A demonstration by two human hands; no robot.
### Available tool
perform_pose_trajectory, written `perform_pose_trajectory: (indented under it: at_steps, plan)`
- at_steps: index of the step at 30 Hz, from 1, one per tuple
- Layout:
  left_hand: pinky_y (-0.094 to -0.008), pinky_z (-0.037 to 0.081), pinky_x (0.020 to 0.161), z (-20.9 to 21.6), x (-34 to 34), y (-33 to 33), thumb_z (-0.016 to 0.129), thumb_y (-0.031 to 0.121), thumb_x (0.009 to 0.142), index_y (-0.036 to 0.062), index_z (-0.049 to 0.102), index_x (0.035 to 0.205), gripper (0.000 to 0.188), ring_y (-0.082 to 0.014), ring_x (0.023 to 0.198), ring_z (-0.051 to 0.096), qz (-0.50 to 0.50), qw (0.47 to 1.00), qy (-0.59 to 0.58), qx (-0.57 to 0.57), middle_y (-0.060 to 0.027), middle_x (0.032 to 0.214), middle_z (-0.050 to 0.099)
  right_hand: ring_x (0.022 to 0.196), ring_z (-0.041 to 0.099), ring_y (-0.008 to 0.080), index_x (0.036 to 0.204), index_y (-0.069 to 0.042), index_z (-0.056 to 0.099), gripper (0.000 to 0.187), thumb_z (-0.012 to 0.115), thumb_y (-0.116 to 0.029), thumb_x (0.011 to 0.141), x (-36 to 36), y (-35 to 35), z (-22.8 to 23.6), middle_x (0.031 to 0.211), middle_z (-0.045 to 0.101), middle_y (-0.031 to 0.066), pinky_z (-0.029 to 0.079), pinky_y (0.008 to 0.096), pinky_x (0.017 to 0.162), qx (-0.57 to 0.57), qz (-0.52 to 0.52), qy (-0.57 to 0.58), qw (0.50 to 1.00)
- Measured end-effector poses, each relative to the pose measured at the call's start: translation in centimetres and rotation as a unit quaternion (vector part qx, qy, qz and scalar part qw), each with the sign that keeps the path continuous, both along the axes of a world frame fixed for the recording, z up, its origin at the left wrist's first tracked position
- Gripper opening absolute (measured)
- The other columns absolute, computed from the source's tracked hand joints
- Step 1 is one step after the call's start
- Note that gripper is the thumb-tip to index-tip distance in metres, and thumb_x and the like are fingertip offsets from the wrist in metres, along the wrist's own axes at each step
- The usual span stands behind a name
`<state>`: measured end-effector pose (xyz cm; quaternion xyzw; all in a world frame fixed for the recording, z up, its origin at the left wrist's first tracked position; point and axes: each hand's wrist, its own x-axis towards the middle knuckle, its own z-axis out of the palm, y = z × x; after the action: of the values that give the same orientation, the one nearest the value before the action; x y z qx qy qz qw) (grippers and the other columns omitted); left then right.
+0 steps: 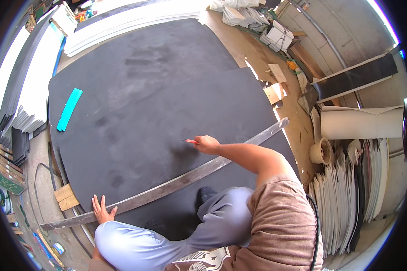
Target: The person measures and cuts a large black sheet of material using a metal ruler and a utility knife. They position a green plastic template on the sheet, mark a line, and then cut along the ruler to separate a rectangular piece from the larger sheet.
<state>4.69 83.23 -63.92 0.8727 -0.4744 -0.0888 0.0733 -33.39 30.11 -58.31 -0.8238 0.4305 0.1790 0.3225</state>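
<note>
Now, right hand: fingers closed round the red tool, arm stretching in from the right, over the bar and out above the dark sheet
Red tool: slim, its thin tip aimed left, out over the sheet on the far side of the bar (touching or just above, I can't tell)
Left hand: down on the bar towards its left end, fingers fanned, thumb spread to the right
Both hands: well apart, one low on the left, one near the centre
Bar: long, grey, scuffed, slanting from lower left to upper right, its left end running past the sheet
Trousers: pale blue, knees bent, person crouched low on the near side
Teal strip: lying on the dark surface, over at the left
Wood block: at the sheet's left edge, near the left hand
Roll: pale, off to the right, beyond upright sheets
</note>
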Motion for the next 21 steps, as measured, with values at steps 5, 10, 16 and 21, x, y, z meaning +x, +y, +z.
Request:
perform_pose_trajectory:
  at_steps: [5,10,16,21]
  plan:
    - [-0.0559,0.035,0.117,-0.2,-0.6,-3.6,0.069,0.048,0.099,0.0096,0.060,0.142,0.059,-0.0420,0.144,0.042,0.138,0.989,0.009,-0.054,-0.0212,0.153,0.047,0.094,0.071,0.0442,0.114,-0.012,0.061,0.032,0.056,-0.043,0.105,-3.8,-5.2,-3.3,0.097,0.075,0.0189,0.054,0.0584,0.082,-0.128,-0.106,-0.038,0.985]
    - [-0.0559,0.030,0.122,4.9,3.7,-15.3,0.064,0.057,0.098,0.0112,0.048,0.153,0.073,-0.0446,0.152,0.030,0.040,0.998,-0.027,-0.052,-0.0254,0.162,0.034,0.105,0.065,0.0443,0.125,-0.013,0.063,0.030,0.060,-0.035,0.104,0.7,-11.8,-3.8,0.109,0.071,0.0200,0.052,0.0551,0.088,-0.197,-0.050,-0.101,0.974]
    - [-0.0559,0.022,0.128,4.8,1.8,-24.5,0.057,0.069,0.098,0.0134,0.032,0.165,0.091,-0.0484,0.160,0.014,-0.104,0.984,0.067,0.127,-0.0307,0.171,0.015,0.127,0.060,0.0400,0.143,-0.010,0.058,0.041,0.061,-0.024,0.105,12.7,-13.2,-1.5,0.136,0.065,0.0169,0.052,0.0498,0.099,-0.211,0.153,-0.163,0.952]
    - [-0.0562,0.020,0.129,4.7,-3.2,-28.7,0.051,0.074,0.098,0.0143,0.025,0.169,0.096,-0.0510,0.160,0.005,-0.113,0.973,0.126,0.156,-0.0324,0.173,0.006,0.139,0.052,0.0398,0.151,-0.011,0.050,0.050,0.061,-0.025,0.105,18.0,-15.6,-3.9,0.152,0.054,0.0161,0.049,0.0514,0.108,-0.269,0.182,-0.187,0.927]
